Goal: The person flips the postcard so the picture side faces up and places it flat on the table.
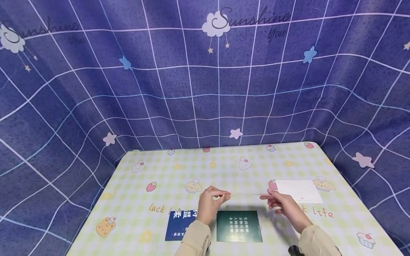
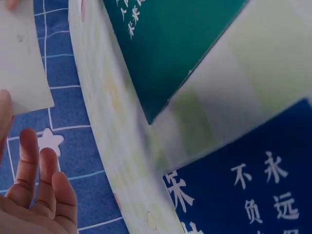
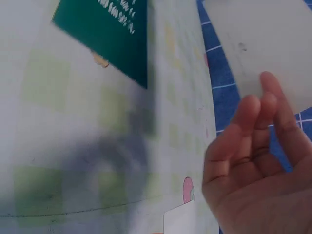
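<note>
Left hand (image 1: 209,204) pinches the left end of a thin, pale sheet (image 1: 245,194) held edge-on to the head camera, so it reads there as little more than a line. Right hand (image 1: 283,204) takes the right end; fingers are extended and only loosely bent, the tips at the sheet's edge. The exact contact on that side is hard to make out.

The sheet hangs level between the two hands, above the table (image 1: 224,167) and clear of it, casting a faint shadow on the cloth below. In the left wrist view the sheet (image 2: 22,58) shows as a flat whitish panel near the fingers (image 2: 41,180), which stand fairly straight. In the right wrist view it (image 3: 263,44) sits beyond the fingertips (image 3: 270,107), palm open toward the camera.

Below the hands, on the table:
- a dark green card (image 1: 239,226) with white characters, directly under the sheet
- a blue card (image 1: 180,224) with white characters, just left of the green one, partly under the left forearm
- a white card (image 1: 299,191) lying flat to the right, near the right hand

The tablecloth is pale green-and-yellow check with cartoon animals, strawberries and the words "luck life". Both sleeves are beige. A blue grid-patterned backdrop (image 1: 205,78) with stars and clouds stands behind and round the table.
</note>
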The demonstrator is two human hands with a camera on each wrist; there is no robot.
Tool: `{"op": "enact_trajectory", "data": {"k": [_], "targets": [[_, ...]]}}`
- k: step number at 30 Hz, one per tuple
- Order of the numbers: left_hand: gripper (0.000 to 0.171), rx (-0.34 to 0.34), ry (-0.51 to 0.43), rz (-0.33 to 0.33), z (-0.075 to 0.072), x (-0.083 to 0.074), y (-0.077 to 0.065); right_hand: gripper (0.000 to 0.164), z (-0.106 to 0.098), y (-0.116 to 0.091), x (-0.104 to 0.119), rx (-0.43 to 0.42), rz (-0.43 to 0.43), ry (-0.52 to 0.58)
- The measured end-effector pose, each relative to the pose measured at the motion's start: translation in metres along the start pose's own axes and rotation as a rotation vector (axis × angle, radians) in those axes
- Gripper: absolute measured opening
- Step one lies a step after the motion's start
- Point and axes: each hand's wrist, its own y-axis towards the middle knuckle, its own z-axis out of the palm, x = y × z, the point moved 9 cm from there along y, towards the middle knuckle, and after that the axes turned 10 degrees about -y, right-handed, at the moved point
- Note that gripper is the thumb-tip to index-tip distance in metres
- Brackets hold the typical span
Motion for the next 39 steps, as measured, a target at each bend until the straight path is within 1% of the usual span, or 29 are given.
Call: {"op": "enact_trajectory", "data": {"k": [1,3,5,8,10,13,17,21,25,27,30,33,36,39], "targets": [[0.011,0.003,0.003,0.001,0.001,0.0,0.0,0.049,-0.001,0.0,0.0,-0.009,-0.009,0.008],[0.018,0.011,0.013,-0.015,0.002,0.001,-0.001,0.043,-0.004,0.0,0.0,-0.051,-0.02,-0.004],[0.023,0.015,0.019,-0.014,0.003,-0.001,-0.002,0.038,-0.008,0.0,0.0,-0.094,-0.022,-0.025],[0.026,0.027,0.019,-0.014,0.006,-0.004,-0.004,0.036,-0.01,-0.001,0.0,-0.128,-0.018,-0.044],[0.028,0.03,0.025,-0.001,0.007,-0.006,-0.005,0.035,-0.011,-0.001,-0.002,-0.141,-0.008,-0.043],[0.032,0.032,0.073,-0.004,0.009,-0.006,-0.006,0.034,-0.013,-0.001,-0.007,-0.161,0.012,-0.051],[0.035,0.042,0.147,-0.03,0.011,-0.006,-0.008,0.035,-0.014,-0.002,-0.011,-0.173,0.037,-0.065],[0.031,0.072,0.154,-0.086,0.012,-0.003,-0.01,0.037,-0.016,-0.004,-0.012,-0.185,0.032,-0.071],[0.029,0.088,0.144,-0.114,0.013,-0.003,-0.011,0.037,-0.016,-0.004,-0.012,-0.194,0.016,-0.088],[0.027,0.098,0.131,-0.1,0.014,-0.005,-0.011,0.036,-0.016,-0.004,-0.013,-0.196,0.013,-0.095],[0.023,0.125,0.089,-0.074,0.017,-0.009,-0.01,0.036,-0.017,-0.005,-0.016,-0.203,0.012,-0.108],[0.024,0.144,0.055,-0.048,0.019,-0.012,-0.009,0.036,-0.018,-0.006,-0.017,-0.212,-0.001,-0.12],[0.025,0.145,0.034,-0.054,0.019,-0.012,-0.009,0.036,-0.019,-0.007,-0.016,-0.223,-0.007,-0.143],[0.02,0.15,0.034,-0.057,0.02,-0.014,-0.008,0.039,-0.019,-0.008,-0.016,-0.229,0.007,-0.178]]}}
